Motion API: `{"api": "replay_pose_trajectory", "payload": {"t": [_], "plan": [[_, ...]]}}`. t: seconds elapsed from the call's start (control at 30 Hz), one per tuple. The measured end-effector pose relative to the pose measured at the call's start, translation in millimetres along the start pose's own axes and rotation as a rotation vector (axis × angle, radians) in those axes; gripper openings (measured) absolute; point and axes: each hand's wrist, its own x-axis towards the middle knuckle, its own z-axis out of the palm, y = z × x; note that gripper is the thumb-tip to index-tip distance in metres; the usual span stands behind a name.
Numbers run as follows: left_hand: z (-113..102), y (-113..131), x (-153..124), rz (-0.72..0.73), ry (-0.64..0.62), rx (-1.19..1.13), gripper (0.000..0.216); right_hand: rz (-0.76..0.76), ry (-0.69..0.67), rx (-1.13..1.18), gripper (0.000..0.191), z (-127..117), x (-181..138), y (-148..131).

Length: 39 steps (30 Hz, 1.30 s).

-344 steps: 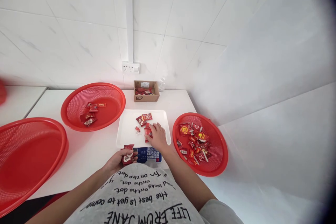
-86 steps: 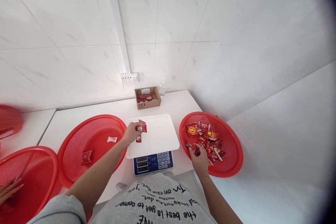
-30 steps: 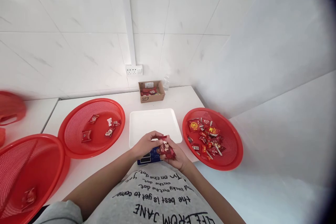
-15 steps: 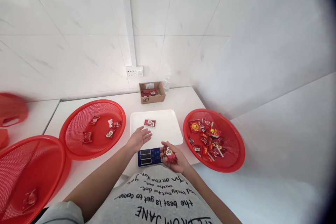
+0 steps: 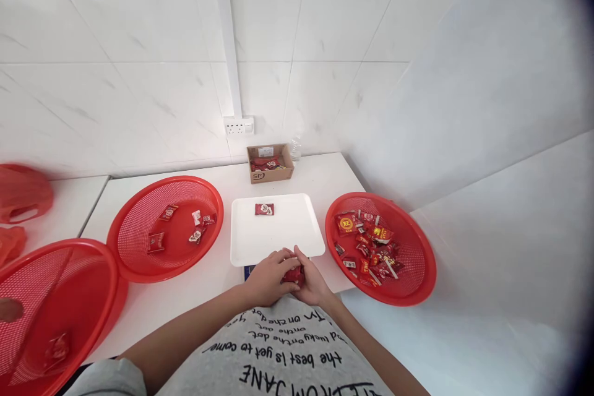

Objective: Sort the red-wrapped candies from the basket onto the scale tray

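Note:
My left hand (image 5: 268,276) and my right hand (image 5: 312,281) meet in front of my chest, over the scale's blue keypad. Between them they hold a bunch of red snack packets (image 5: 294,274); both hands have fingers curled round the packets. One red packet (image 5: 264,209) lies alone on the white scale tray (image 5: 297,238), near its far edge. To the right, a red basket (image 5: 417,272) holds several red and yellow packets. Left of the scale, another red basket (image 5: 134,253) has a few packets in it.
A small cardboard box (image 5: 270,163) with red packets stands by the wall under a socket (image 5: 238,125). A large red basket (image 5: 28,322) sits at the near left, with a packet inside and another person's fingers at its left edge. Red bags lie far left.
My left hand dropped one packet on the tray, then came back from the tray to join my right hand on the held packets.

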Motion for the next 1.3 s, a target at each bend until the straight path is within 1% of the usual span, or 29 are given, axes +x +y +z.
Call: {"api": "replay_pose_trajectory", "payload": {"t": [0.07,0.17,0.23,0.33,0.43,0.53,0.6,0.7,0.77,0.83,0.93,1.0,1.07,1.13,1.2,1.3], "plan": [[-1.8,0.6,0.9,-0.009,-0.006,-0.021,0.044,0.021,0.009,0.033,0.023,0.0,0.1,-0.7],[-4.8,1.1,0.6,-0.027,-0.009,-0.111,0.037,0.053,0.045,0.055,0.021,-2.3,-0.2,-2.0],[-5.9,-0.6,0.5,-0.062,0.025,-0.198,0.032,0.062,0.05,0.057,0.02,-3.8,-1.0,-2.4],[-7.5,-7.4,3.4,-0.123,0.123,-0.36,0.026,0.075,0.052,0.065,0.023,-4.1,-2.7,-2.9],[-12.0,-18.9,10.0,-0.256,0.232,-0.507,0.023,0.091,0.076,0.061,0.028,-3.0,-4.6,-4.0],[-19.7,-34.6,17.1,-0.442,0.329,-0.59,0.027,0.081,0.118,0.045,0.023,-1.8,-6.6,-5.1],[-24.8,-46.0,19.9,-0.516,0.367,-0.584,0.031,0.086,0.14,0.033,0.02,-1.2,-7.9,-5.5],[-29.3,-59.7,20.7,-0.55,0.408,-0.516,0.043,0.102,0.16,0.019,0.018,-0.7,-9.5,-6.1],[-28.8,-64.1,19.6,-0.543,0.449,-0.461,0.052,0.099,0.157,0.015,0.018,-0.5,-10.0,-6.5],[-25.1,-64.0,17.7,-0.483,0.475,-0.358,0.052,0.089,0.142,0.008,0.019,-0.4,-10.2,-6.8],[-15.3,-56.1,13.7,-0.36,0.421,-0.224,0.036,0.077,0.107,-0.008,0.022,-0.4,-10.3,-6.5],[-8.7,-47.2,10.3,-0.294,0.326,-0.224,0.028,0.082,0.058,-0.022,0.024,-0.9,-10.1,-5.6],[-4.0,-37.5,6.8,-0.225,0.214,-0.247,0.027,0.104,0.004,-0.058,0.028,-1.9,-9.7,-4.4],[-2.2,-28.9,3.6,-0.182,0.128,-0.269,0.031,0.135,-0.025,-0.113,0.033,-3.1,-9.0,-2.9],[-2.7,-22.3,1.2,-0.204,0.07,-0.355,0.034,0.154,-0.032,-0.16,0.035,-3.8,-8.1,-1.6],[-6.1,-16.6,-0.6,-0.276,-0.028,-0.607,0.033,0.14,-0.059,-0.216,0.032,-4.0,-7.1,-0.5]]}}
